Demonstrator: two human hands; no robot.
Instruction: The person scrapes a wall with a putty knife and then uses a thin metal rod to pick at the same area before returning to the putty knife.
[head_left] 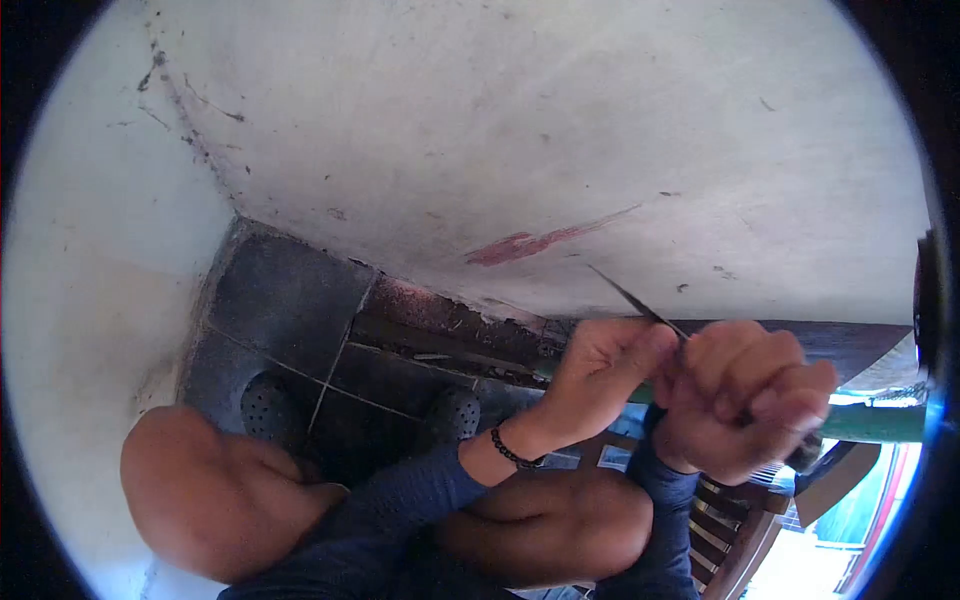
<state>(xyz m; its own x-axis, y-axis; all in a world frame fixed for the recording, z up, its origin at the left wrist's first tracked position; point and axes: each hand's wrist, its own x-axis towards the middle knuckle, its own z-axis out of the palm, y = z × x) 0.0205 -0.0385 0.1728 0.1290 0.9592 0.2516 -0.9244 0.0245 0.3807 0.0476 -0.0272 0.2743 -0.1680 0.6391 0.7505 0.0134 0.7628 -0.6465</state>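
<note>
You are crouched before a pale, stained wall (400, 130) that fills the upper frame and meets a second wall (100, 270) at the left; a reddish smear (530, 243) marks it near the centre. Below, at lower left, lies a dark tiled floor (285, 290) with light joints, and debris gathers along the wall's broken foot (450, 345). At lower right stand slatted woodwork (730, 540) and a green bar (875, 423), with bright glare beyond. A thin dark strip (632, 297) slants up and left, right of centre, from where your hands meet. Your right hand (745, 395) is curled into a fist around its lower end, which is hidden; your left hand (620, 370) has thumb and fingers drawn together against it, though you cannot tell whether they pinch it. Your knees hide part of the floor, and the lower edge cuts off your sleeves. Count one strip, one smear, two walls, two perforated dark shoes (456, 412), two bare knees (205, 490) and one beaded bracelet (515, 455).
</note>
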